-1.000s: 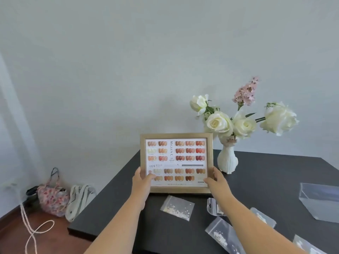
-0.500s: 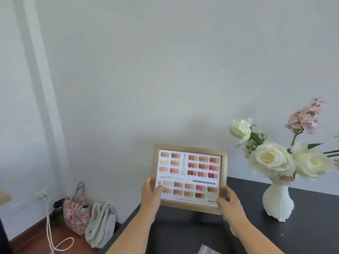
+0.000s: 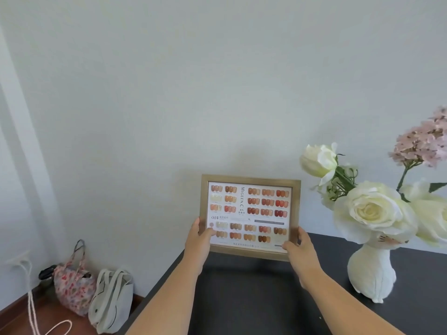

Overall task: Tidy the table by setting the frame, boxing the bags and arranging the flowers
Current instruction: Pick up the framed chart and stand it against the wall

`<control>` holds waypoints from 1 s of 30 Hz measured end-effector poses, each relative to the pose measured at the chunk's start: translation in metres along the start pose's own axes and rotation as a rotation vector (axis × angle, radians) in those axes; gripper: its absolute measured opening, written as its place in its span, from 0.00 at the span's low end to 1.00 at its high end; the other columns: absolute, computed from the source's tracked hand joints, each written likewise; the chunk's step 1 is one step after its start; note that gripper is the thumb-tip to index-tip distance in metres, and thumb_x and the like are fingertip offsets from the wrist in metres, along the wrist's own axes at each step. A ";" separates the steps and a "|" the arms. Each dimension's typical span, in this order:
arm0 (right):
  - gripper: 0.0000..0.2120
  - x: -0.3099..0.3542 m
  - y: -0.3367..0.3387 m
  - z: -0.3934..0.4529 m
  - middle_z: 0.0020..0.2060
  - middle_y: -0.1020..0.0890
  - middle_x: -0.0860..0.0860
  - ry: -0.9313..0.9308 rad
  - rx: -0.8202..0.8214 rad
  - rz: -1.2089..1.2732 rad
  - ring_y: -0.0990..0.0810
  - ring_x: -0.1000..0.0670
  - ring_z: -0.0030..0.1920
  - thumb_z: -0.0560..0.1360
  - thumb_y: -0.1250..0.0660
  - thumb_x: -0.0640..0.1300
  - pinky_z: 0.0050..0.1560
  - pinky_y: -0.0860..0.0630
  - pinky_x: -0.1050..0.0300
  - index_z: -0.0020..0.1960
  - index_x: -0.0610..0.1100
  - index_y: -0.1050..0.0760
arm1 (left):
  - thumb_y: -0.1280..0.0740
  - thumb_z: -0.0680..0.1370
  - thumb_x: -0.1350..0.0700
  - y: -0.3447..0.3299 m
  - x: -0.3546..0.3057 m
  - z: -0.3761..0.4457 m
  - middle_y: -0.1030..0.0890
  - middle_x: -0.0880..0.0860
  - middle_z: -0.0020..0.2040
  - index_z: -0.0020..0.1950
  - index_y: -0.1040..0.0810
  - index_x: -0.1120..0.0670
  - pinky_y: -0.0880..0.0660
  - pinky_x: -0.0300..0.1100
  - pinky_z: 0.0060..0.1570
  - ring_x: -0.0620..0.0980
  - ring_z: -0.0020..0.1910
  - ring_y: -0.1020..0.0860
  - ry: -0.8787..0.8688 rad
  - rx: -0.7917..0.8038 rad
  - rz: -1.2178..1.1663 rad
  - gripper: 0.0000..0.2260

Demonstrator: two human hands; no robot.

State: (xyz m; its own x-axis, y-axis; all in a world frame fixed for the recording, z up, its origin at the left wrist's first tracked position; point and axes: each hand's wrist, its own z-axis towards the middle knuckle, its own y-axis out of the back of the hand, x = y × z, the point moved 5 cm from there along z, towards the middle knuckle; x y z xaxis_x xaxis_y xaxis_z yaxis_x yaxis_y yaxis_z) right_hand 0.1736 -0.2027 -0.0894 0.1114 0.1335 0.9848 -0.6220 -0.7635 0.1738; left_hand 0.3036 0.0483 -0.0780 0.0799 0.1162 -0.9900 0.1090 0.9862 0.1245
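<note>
A gold-edged picture frame (image 3: 249, 213) showing a nail colour chart stands upright at the far left corner of the dark table (image 3: 242, 298), close to the wall. My left hand (image 3: 199, 240) grips its lower left edge, thumb over the glass. My right hand (image 3: 298, 250) grips the lower right corner. Whether the frame's bottom edge touches the table I cannot tell. To the right stands a white vase (image 3: 371, 274) with white roses (image 3: 370, 211) and a pink flower sprig (image 3: 420, 141). No bags on the table are in view.
A floral cloth bag (image 3: 72, 284) and a white tote bag (image 3: 111, 301) lie on the wooden floor left of the table, against the wall. A white cord (image 3: 31, 310) hangs from a wall socket at the far left.
The view has swung up and left, so the small clear bags on the table have dropped out of sight. The frame, still in both hands, sits further back near the wall.
</note>
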 end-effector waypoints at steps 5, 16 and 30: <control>0.30 -0.004 0.004 0.025 0.68 0.27 0.50 -0.006 -0.048 -0.030 0.28 0.43 0.67 0.77 0.35 0.41 0.64 0.30 0.39 0.74 0.53 0.42 | 0.32 0.78 0.50 -0.018 0.006 0.018 0.24 0.46 0.67 0.70 0.33 0.42 0.27 0.52 0.61 0.50 0.62 0.25 0.028 0.062 -0.011 0.22; 0.28 -0.008 0.008 0.062 0.67 0.26 0.49 -0.040 -0.093 -0.022 0.27 0.43 0.66 0.77 0.35 0.40 0.63 0.28 0.39 0.73 0.52 0.41 | 0.32 0.78 0.54 -0.046 0.002 0.054 0.25 0.48 0.67 0.70 0.34 0.43 0.27 0.54 0.64 0.51 0.63 0.26 0.078 0.129 0.036 0.22; 0.31 -0.022 0.009 0.074 0.71 0.30 0.49 -0.019 -0.105 -0.160 0.31 0.43 0.69 0.77 0.35 0.42 0.65 0.31 0.39 0.75 0.53 0.44 | 0.35 0.76 0.63 -0.064 0.019 0.081 0.30 0.49 0.74 0.77 0.40 0.44 0.34 0.53 0.68 0.54 0.73 0.34 0.114 0.201 0.121 0.32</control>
State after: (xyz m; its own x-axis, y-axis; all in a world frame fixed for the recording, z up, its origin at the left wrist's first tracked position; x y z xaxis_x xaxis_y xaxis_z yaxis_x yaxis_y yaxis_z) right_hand 0.2230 -0.2587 -0.1094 0.2294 0.2350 0.9445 -0.6723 -0.6634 0.3284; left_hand 0.3784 -0.0221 -0.0999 -0.0062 0.2554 -0.9668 0.3008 0.9225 0.2418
